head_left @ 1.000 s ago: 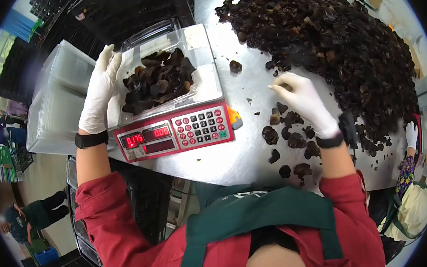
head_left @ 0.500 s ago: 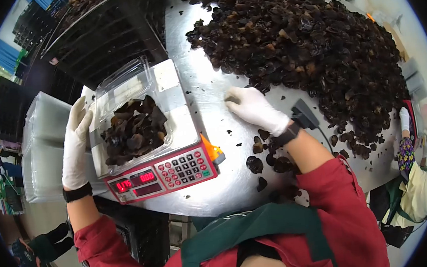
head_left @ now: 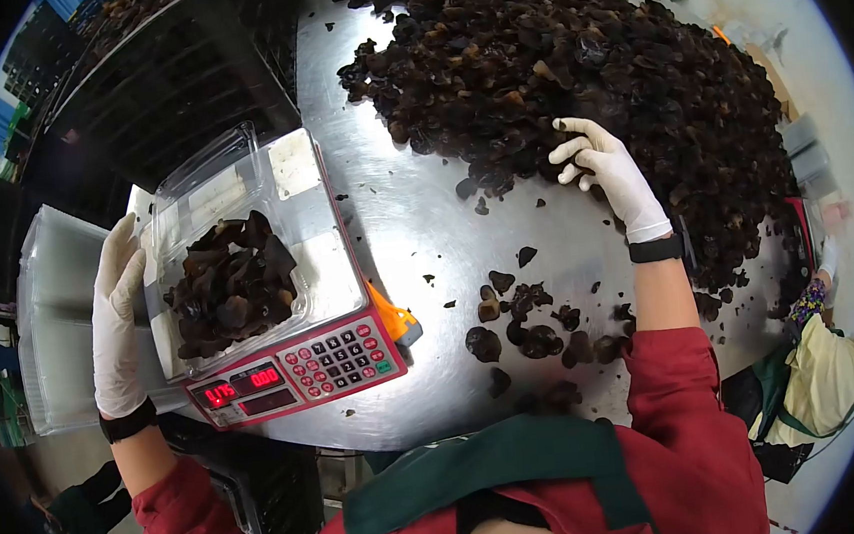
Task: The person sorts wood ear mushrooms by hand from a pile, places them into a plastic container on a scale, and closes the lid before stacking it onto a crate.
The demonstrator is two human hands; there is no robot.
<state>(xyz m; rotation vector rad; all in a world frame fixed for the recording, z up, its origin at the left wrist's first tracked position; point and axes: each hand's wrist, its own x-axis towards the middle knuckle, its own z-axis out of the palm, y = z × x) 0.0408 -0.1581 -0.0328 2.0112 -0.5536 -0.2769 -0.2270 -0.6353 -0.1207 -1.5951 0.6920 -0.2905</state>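
My left hand (head_left: pixel 120 311), in a white glove, is beside the left edge of a red and silver scale (head_left: pixel 328 225), fingers apart and holding nothing. On the scale lies an open clear plastic box (head_left: pixel 166 202) with dark brown fungus pieces (head_left: pixel 233 287) inside; the red display reads 0.175 and 0.00. My right hand (head_left: pixel 605 168), also gloved, is over the near edge of a large heap of dark fungus (head_left: pixel 531 58). Its fingers are spread and slightly curled, with nothing in them.
Stacked clear boxes (head_left: pixel 65 316) stand left of the scale. Black crates (head_left: pixel 174 106) rise behind it. An orange and grey tool (head_left: pixel 399 321) lies at its right. Loose fungus pieces (head_left: pixel 533 339) dot the metal table (head_left: pixel 392 209). Another person (head_left: pixel 816 367) is at the far right.
My right hand has moved right and away from me, from bare table to the heap, and its fingers have spread. The view has shifted, while my left hand stays beside the scale.
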